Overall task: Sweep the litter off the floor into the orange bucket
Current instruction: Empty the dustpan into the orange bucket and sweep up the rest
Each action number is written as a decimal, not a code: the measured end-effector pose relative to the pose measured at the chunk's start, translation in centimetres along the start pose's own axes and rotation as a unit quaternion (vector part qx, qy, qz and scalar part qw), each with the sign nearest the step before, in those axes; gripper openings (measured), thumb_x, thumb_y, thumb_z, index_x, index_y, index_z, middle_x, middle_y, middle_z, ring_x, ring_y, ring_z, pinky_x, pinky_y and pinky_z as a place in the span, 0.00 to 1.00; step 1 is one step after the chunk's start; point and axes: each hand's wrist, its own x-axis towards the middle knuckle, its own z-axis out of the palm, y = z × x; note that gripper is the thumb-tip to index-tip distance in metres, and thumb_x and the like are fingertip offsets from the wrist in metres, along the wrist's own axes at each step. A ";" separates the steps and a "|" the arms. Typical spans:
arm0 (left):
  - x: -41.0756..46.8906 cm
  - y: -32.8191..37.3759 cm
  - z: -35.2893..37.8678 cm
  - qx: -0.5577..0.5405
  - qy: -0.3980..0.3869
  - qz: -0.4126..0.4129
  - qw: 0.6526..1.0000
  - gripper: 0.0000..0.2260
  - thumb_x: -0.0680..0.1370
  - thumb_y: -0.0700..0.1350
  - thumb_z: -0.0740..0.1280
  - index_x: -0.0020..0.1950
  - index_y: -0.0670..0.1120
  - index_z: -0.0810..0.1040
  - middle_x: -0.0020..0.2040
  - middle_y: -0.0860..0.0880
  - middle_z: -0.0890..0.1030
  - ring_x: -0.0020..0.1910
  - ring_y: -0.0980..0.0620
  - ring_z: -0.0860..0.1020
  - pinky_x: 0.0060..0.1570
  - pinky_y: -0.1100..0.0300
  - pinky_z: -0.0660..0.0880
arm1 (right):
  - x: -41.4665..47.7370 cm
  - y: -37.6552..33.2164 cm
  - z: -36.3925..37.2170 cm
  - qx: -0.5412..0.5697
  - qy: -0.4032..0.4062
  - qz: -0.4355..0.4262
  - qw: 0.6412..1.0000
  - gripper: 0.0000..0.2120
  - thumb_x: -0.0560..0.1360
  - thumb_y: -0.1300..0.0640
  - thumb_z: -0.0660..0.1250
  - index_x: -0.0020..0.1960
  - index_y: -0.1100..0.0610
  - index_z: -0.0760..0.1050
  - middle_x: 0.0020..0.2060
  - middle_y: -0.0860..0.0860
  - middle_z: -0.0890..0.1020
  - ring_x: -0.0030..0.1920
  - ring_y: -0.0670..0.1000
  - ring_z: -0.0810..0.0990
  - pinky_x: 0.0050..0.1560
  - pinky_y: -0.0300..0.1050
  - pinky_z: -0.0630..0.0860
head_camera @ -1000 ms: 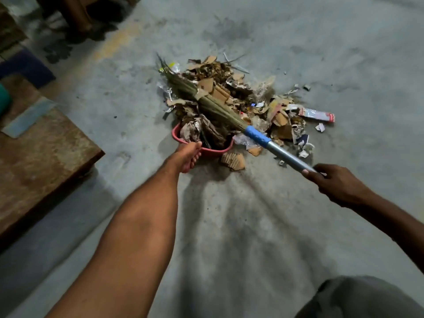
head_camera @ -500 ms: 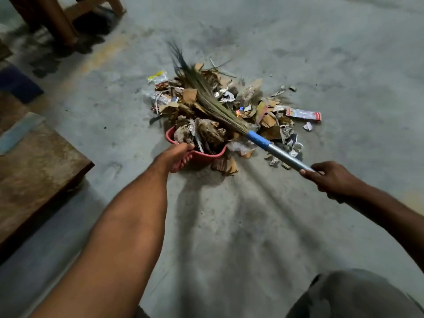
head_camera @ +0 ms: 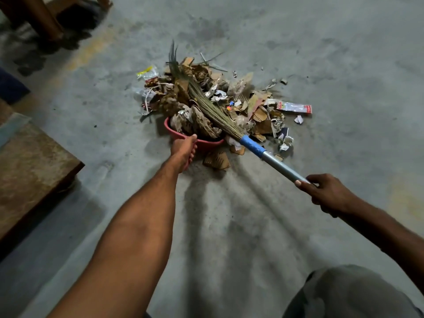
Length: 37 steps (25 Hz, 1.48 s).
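Underfoot, a stained grey concrete floor (head_camera: 321, 53) fills most of the field. At the left edge lies a worn wooden platform (head_camera: 29, 166). Dark wooden furniture legs (head_camera: 41, 19) stand at upper left, and a grey-clad knee (head_camera: 351, 294) enters at lower right.

Centre: a litter heap (head_camera: 259, 111) of torn corrugated cardboard, crumpled paper and foil scraps, spread on the floor. A grass broom (head_camera: 213, 109) lies diagonally across the heap. Its bristle tips are at the far edge, and its blue collar and metal handle run toward lower right.

The orange bucket (head_camera: 211, 143), reddish in this dim light, sits at the near left edge of the heap. It is apparently tipped with its mouth toward the litter, and it is packed with cardboard and paper. The bristles pass over its right side.

The left hand (head_camera: 184, 152) grips the bucket's near rim, thumb over the lip and fingers curled beneath. The right hand (head_camera: 328, 193) is clenched round the end of the metal handle, thumb laid along the shaft.

Smaller items:
- a ribbed cardboard piece (head_camera: 216, 160) on the floor just beside the bucket's near side
- a red-and-white wrapper (head_camera: 294, 107) at the heap's right edge
- a yellow packet (head_camera: 146, 72) at its far left edge
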 end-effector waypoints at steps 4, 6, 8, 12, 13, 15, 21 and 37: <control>-5.5 4.9 -2.6 -0.004 0.027 0.001 1.000 0.16 0.79 0.55 0.70 0.36 0.46 0.80 0.24 0.52 0.74 0.20 0.55 0.67 0.21 0.65 0.62 | -4.9 -3.1 -3.7 -0.032 0.032 -0.012 0.999 0.18 0.79 0.38 0.66 0.42 0.52 0.79 0.27 0.53 0.77 0.24 0.49 0.73 0.30 0.50 0.73; -9.2 8.4 -3.9 -0.014 0.028 -0.012 0.999 0.16 0.79 0.55 0.70 0.35 0.46 0.79 0.23 0.52 0.74 0.19 0.55 0.67 0.21 0.65 0.61 | -8.5 -5.8 -7.2 -0.046 0.040 -0.027 0.998 0.19 0.79 0.38 0.66 0.38 0.51 0.77 0.26 0.52 0.77 0.27 0.51 0.76 0.34 0.53 0.76; -12.7 11.9 -4.8 -0.031 0.033 -0.023 0.999 0.17 0.79 0.53 0.69 0.34 0.46 0.78 0.23 0.51 0.73 0.19 0.53 0.66 0.21 0.65 0.60 | -11.9 -8.6 -11.0 -0.049 0.043 -0.035 0.997 0.19 0.79 0.39 0.66 0.39 0.51 0.77 0.26 0.51 0.77 0.29 0.52 0.77 0.34 0.51 0.74; -20.1 20.0 -6.6 -0.036 0.022 -0.048 0.998 0.18 0.80 0.53 0.68 0.35 0.43 0.77 0.25 0.49 0.72 0.19 0.53 0.64 0.21 0.65 0.58 | -19.1 -13.8 -18.8 -0.072 0.036 -0.034 0.996 0.18 0.80 0.38 0.65 0.42 0.51 0.79 0.28 0.52 0.78 0.32 0.51 0.79 0.35 0.50 0.74; -21.8 22.1 -7.0 -0.036 0.019 -0.053 0.998 0.18 0.80 0.53 0.67 0.35 0.43 0.76 0.25 0.49 0.72 0.19 0.53 0.64 0.21 0.65 0.58 | -20.9 -14.9 -20.7 -0.071 0.036 -0.033 0.996 0.18 0.79 0.38 0.65 0.42 0.52 0.79 0.28 0.52 0.78 0.32 0.51 0.79 0.35 0.50 0.74; -25.2 26.5 -7.9 -0.040 0.016 -0.060 0.997 0.19 0.81 0.53 0.67 0.35 0.44 0.75 0.26 0.49 0.72 0.19 0.53 0.63 0.21 0.65 0.57 | -24.6 -16.8 -24.4 -0.069 0.036 -0.027 0.997 0.19 0.79 0.37 0.65 0.42 0.51 0.79 0.28 0.51 0.79 0.32 0.50 0.79 0.35 0.50 0.75; -35.9 36.8 -9.6 -0.052 0.000 -0.060 0.997 0.18 0.82 0.52 0.67 0.35 0.46 0.72 0.27 0.48 0.70 0.18 0.54 0.62 0.20 0.66 0.56 | -33.8 -21.5 -33.9 -0.063 0.033 -0.031 0.997 0.18 0.80 0.39 0.65 0.41 0.52 0.78 0.30 0.51 0.79 0.34 0.51 0.80 0.37 0.51 0.75; -51.4 41.6 -16.1 -0.025 -0.021 -0.024 0.999 0.15 0.80 0.51 0.68 0.37 0.44 0.77 0.27 0.48 0.73 0.21 0.53 0.65 0.23 0.63 0.60 | -52.5 -25.6 -36.4 -0.058 0.074 -0.003 0.996 0.19 0.80 0.35 0.63 0.41 0.49 0.76 0.31 0.52 0.79 0.33 0.51 0.79 0.37 0.52 0.76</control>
